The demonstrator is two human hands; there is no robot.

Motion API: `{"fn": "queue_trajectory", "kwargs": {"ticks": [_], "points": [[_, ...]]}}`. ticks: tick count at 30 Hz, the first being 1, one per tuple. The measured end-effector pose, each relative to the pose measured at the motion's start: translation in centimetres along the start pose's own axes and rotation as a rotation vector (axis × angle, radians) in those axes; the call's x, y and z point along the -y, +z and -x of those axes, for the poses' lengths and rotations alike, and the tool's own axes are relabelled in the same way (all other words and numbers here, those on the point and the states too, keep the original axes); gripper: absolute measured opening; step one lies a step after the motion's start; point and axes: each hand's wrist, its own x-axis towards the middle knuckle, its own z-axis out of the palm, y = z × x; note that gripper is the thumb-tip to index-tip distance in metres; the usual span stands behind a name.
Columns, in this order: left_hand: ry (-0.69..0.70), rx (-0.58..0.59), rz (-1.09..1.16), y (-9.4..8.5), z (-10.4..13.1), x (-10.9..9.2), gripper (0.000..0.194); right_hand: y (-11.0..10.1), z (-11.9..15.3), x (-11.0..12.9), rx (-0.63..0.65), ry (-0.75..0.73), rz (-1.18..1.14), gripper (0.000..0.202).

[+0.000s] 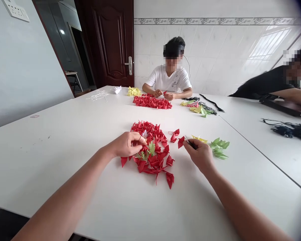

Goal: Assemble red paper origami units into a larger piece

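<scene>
A pile of folded red paper cranes [158, 160] lies on the white table in front of me, with a few green cranes [152, 148] and a pale lilac one [144, 134] among them. Over the pile's left side is my left hand [130, 144], thumb and fingertips pinched together. What they hold, if anything, I cannot make out. To the right of the pile, my right hand [200, 153] is closed round a small dark tool [191, 144] with a thin metal tip. A single red crane [181, 142] is at that tip; whether it is gripped is unclear.
Beside my right hand lie green cranes [219, 147] and a yellow crane [199, 139]. Across the table [52, 160], a person in a white shirt [169, 80] handles red paper behind another red pile [152, 101]. White strings [99, 95] lie far left, dark tassels [292, 130] right.
</scene>
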Motion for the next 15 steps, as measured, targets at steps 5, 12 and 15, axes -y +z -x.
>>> {"fn": "queue_trajectory", "kwargs": {"ticks": [5,12,15], "points": [[-0.069,0.089,-0.101,-0.36,0.29,0.09,0.021,0.51,-0.62,-0.95,0.076,0.029,0.055,0.032],[-0.056,0.163,-0.143,0.00,0.02,-0.49,0.015,1.02,-0.79,-0.83,0.111,-0.031,0.149,0.034],[-0.064,0.099,-0.133,-0.24,0.13,-0.51,0.012,0.99,-0.87,-1.04,0.128,-0.045,0.172,0.035]]}}
